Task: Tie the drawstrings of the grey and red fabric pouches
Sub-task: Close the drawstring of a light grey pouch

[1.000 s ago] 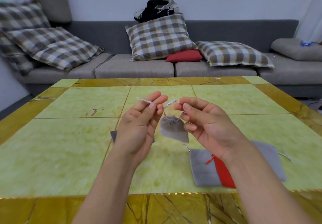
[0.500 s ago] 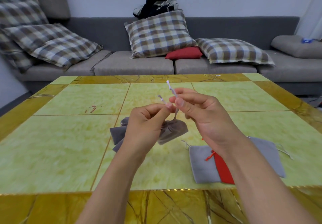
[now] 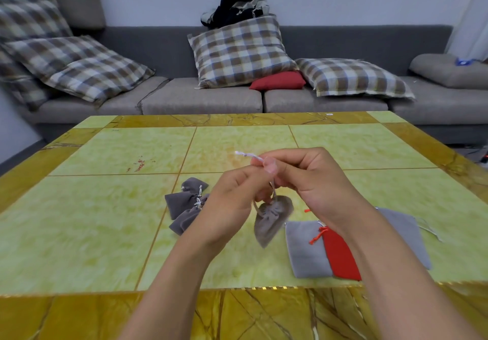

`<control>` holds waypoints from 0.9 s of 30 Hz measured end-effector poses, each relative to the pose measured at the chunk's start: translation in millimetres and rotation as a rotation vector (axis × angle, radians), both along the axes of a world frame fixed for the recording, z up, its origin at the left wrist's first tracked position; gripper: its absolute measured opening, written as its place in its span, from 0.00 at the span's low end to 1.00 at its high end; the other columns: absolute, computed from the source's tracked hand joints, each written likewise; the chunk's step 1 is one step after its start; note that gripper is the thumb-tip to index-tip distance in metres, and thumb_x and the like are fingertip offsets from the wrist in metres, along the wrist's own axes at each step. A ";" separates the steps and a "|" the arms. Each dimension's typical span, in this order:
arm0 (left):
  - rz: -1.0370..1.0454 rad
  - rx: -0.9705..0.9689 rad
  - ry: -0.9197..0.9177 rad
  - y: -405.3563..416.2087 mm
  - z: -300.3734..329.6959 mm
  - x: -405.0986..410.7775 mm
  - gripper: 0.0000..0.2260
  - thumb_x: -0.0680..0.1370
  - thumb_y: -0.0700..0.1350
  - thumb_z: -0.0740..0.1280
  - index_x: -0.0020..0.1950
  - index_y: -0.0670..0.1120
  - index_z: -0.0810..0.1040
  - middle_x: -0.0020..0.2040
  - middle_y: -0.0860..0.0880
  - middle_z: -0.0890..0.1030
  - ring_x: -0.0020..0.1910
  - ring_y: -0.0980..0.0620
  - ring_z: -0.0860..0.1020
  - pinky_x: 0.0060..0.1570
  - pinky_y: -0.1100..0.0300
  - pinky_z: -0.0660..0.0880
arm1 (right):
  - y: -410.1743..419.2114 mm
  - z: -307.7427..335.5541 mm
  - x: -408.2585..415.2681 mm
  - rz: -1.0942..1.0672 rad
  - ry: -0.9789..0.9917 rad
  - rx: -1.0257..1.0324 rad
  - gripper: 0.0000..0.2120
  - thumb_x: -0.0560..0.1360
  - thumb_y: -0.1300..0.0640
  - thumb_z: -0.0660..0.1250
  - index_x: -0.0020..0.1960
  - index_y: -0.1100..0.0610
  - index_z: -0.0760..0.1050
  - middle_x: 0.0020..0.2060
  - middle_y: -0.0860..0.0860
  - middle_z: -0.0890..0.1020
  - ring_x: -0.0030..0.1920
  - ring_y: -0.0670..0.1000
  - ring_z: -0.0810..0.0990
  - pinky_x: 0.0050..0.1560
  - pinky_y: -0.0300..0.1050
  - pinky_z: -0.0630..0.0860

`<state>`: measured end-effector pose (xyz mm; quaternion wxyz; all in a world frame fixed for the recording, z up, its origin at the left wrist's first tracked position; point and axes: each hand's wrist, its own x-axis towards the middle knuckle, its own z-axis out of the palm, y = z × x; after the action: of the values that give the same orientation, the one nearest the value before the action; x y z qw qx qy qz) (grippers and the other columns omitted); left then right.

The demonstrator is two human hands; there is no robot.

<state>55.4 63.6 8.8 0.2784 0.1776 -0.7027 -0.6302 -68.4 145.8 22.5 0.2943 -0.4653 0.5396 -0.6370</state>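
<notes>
A small grey pouch (image 3: 272, 218) hangs in the air by its drawstring above the table's middle. My right hand (image 3: 309, 181) pinches the white drawstring (image 3: 248, 155), whose end sticks out up and left. My left hand (image 3: 232, 205) has curled fingers on the cord just below, close against the right hand. Left of my hands lie three dark grey pouches (image 3: 184, 205) with knotted white cords. Right of my hands lie a flat light grey pouch (image 3: 306, 250), a red pouch (image 3: 340, 255) with a red cord, and another grey pouch (image 3: 406, 234) partly under my right forearm.
The table (image 3: 79, 220) has a yellow-green marbled top with a golden-brown border. Behind it stands a grey sofa (image 3: 200, 99) with several checked cushions and a red cushion (image 3: 277, 80).
My hands have drawn together from apart, and the cord ends now meet between them. The hanging pouch has swung and tilted to the right.
</notes>
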 end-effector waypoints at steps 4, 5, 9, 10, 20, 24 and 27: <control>0.068 0.028 0.076 2.3 -1.9 0.7 0.15 0.81 0.48 0.63 0.37 0.44 0.79 0.27 0.51 0.73 0.30 0.55 0.71 0.34 0.68 0.69 | 1.5 -0.2 -0.7 0.008 0.012 -0.017 0.09 0.79 0.66 0.64 0.54 0.65 0.82 0.34 0.58 0.79 0.36 0.49 0.81 0.48 0.43 0.81; 0.074 0.029 0.061 -0.6 -2.6 0.7 0.16 0.82 0.48 0.62 0.36 0.45 0.79 0.27 0.52 0.72 0.30 0.56 0.70 0.33 0.70 0.68 | 0.1 -0.7 -1.5 -0.030 0.036 -0.033 0.09 0.78 0.68 0.65 0.52 0.66 0.82 0.32 0.56 0.79 0.35 0.48 0.80 0.46 0.42 0.81; 0.125 0.021 -0.025 -4.0 -4.7 1.8 0.17 0.82 0.49 0.61 0.36 0.48 0.80 0.30 0.51 0.75 0.30 0.58 0.72 0.30 0.73 0.68 | -2.9 -1.0 -3.1 -0.145 0.186 -0.040 0.08 0.74 0.71 0.70 0.45 0.61 0.84 0.31 0.50 0.84 0.33 0.45 0.80 0.39 0.37 0.77; 0.143 0.040 -0.028 -3.4 -5.3 1.4 0.17 0.82 0.49 0.61 0.36 0.47 0.80 0.30 0.51 0.76 0.30 0.58 0.72 0.30 0.73 0.69 | -2.6 -0.2 -2.5 -0.151 0.216 -0.039 0.08 0.73 0.71 0.70 0.45 0.60 0.84 0.31 0.50 0.84 0.34 0.45 0.81 0.38 0.38 0.77; 0.127 0.019 0.081 -12.7 3.5 16.6 0.04 0.77 0.38 0.70 0.49 0.40 0.83 0.42 0.42 0.85 0.41 0.48 0.81 0.47 0.54 0.80 | 2.7 0.2 2.6 0.077 0.087 0.191 0.22 0.69 0.67 0.75 0.62 0.58 0.78 0.30 0.58 0.83 0.30 0.51 0.80 0.32 0.41 0.77; -0.021 -0.107 -0.045 -20.3 11.7 31.2 0.07 0.75 0.42 0.73 0.52 0.42 0.83 0.46 0.45 0.86 0.42 0.37 0.81 0.47 0.42 0.78 | 5.9 -1.3 -1.0 0.127 0.172 0.282 0.08 0.68 0.64 0.77 0.46 0.65 0.82 0.25 0.56 0.77 0.24 0.46 0.73 0.27 0.36 0.69; -0.046 -0.140 -0.111 -22.3 14.2 35.5 0.09 0.74 0.40 0.74 0.53 0.46 0.81 0.41 0.42 0.86 0.35 0.48 0.79 0.41 0.50 0.74 | 2.9 -5.7 -2.0 0.109 0.229 0.310 0.10 0.65 0.58 0.80 0.40 0.62 0.82 0.27 0.58 0.75 0.29 0.48 0.70 0.32 0.39 0.68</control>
<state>90.9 41.3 23.0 0.2362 0.1762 -0.7633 -0.5749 -70.4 148.7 16.9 0.3332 -0.5123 0.6353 -0.4721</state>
